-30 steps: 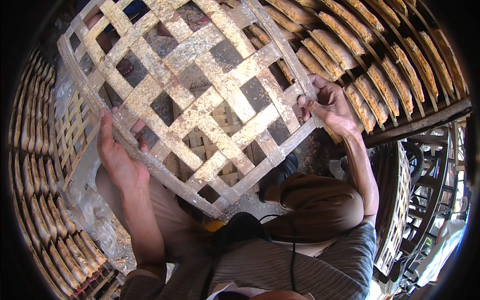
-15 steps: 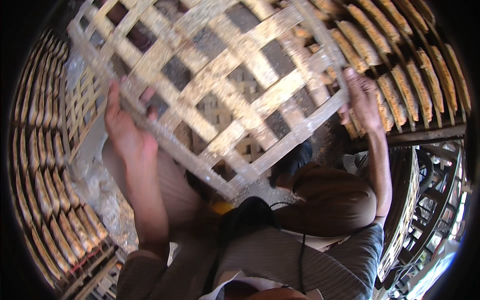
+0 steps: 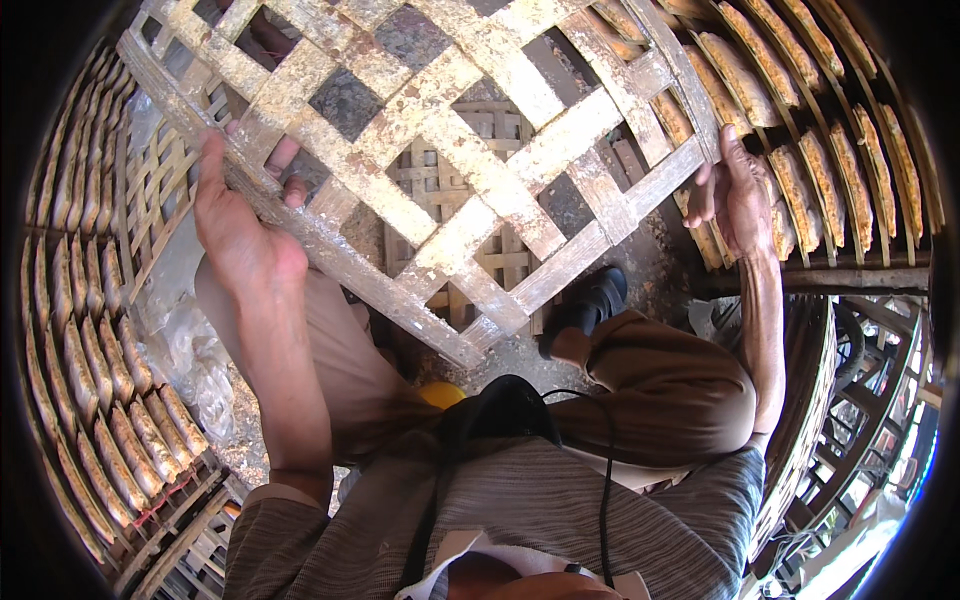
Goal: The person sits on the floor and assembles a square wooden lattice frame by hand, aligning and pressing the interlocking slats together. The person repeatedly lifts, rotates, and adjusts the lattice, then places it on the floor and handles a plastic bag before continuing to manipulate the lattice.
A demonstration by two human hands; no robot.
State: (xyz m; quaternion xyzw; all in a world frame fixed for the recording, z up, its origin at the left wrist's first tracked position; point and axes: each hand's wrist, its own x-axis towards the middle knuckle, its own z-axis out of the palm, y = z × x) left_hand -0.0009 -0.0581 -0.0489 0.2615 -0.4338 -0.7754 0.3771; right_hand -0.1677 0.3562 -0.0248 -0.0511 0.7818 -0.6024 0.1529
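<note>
A large woven bamboo lattice tray (image 3: 490,190), its slats worn and dusted pale, is tilted in front of me with one corner pointing towards my lap. My left hand (image 3: 245,235) grips its left rim, thumb on top and fingertips showing through the openings. At the right corner, my right hand (image 3: 740,200) holds the rim between thumb and curled fingers. Through the gaps, more lattice (image 3: 425,180) is visible lower down. The far edge of the tray runs out of the picture.
Rows of slabs with orange-brown edges stand on racks at right (image 3: 845,170) and left (image 3: 140,450). Crumpled clear plastic (image 3: 195,365) lies at left. My sandalled foot (image 3: 592,305) is below the tray, and a yellow object (image 3: 441,394) shows by my lap.
The tray has shifted slightly up and to the left, with its near corner farther from my body. Both hands keep hold of it, the right one now nearer the corner's outer edge.
</note>
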